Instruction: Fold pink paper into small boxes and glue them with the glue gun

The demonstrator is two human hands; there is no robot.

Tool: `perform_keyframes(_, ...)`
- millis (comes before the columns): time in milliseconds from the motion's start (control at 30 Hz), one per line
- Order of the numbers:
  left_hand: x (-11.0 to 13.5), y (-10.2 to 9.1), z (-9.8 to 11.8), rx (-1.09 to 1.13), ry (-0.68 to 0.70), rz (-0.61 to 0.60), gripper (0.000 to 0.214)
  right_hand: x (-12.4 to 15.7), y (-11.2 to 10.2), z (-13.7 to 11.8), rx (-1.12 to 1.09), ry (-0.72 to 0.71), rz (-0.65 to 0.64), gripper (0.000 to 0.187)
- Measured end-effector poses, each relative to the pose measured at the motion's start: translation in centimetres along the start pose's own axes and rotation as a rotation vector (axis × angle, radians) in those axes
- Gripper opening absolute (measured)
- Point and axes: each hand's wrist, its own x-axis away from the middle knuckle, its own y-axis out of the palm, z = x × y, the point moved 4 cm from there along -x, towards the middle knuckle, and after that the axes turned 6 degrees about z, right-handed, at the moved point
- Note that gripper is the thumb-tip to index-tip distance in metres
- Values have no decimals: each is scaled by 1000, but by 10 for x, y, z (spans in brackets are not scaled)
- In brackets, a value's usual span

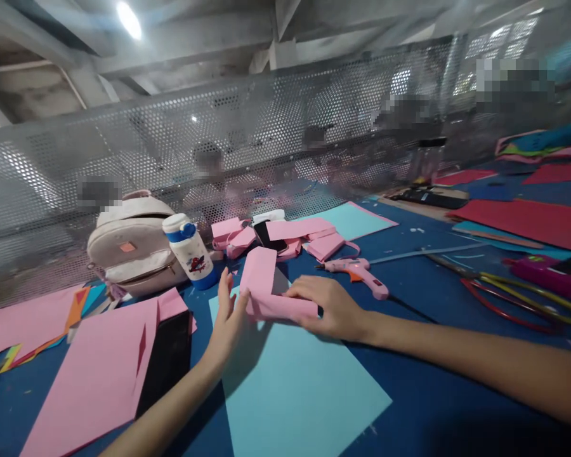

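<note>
A folded pink paper piece (278, 304) lies over a light blue sheet (304, 387); one part stands up at the back and a rolled-looking part runs toward the right. My right hand (330, 308) grips the right end of this piece, fingers on top and thumb low. Something small and dark shows beside the fingertips; I cannot make it out. At the left end, my left hand (231, 311) has its fingers stretched upward, with the thumb against the paper. Just behind the right hand rests a pink glue gun (361, 271) with an orange trigger.
Behind are pink paper pieces (326, 241), a white-and-blue bottle (190, 254) and a pale backpack (140, 254). Pink sheets (90, 362) lie left. Scissors (518, 295) and red sheets (537, 219) lie right. A perforated metal screen (266, 133) stands behind the blue table (423, 387).
</note>
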Motion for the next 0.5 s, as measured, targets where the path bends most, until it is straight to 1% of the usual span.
perform_keyframes(67, 10, 1, -7, 64, -87, -5, 68, 8, 6, -1, -5, -79, 52, 20)
perform_keyframes(100, 16, 2, -9, 95, -119, -13, 67, 9, 7, -1, -22, -105, 75, 18)
perform_keyframes(200, 27, 6, -10, 211, -112, -39, 66, 9, 5, -4, -99, -174, 81, 26)
perform_keyframes(267, 29, 9, -9, 337, -107, -62, 64, 7, 2, -9, -132, -246, 58, 33)
perform_keyframes(367, 26, 11, -9, 507, -155, -70, 64, 7, -2, -16, -96, -356, 29, 37)
perform_keyframes(433, 25, 13, -10, 557, -204, -108, 62, 9, -3, -18, -50, -401, 18, 37)
perform_keyframes(500, 25, 14, -10, 588, -266, -174, 63, 11, -3, -20, -18, -446, 9, 36)
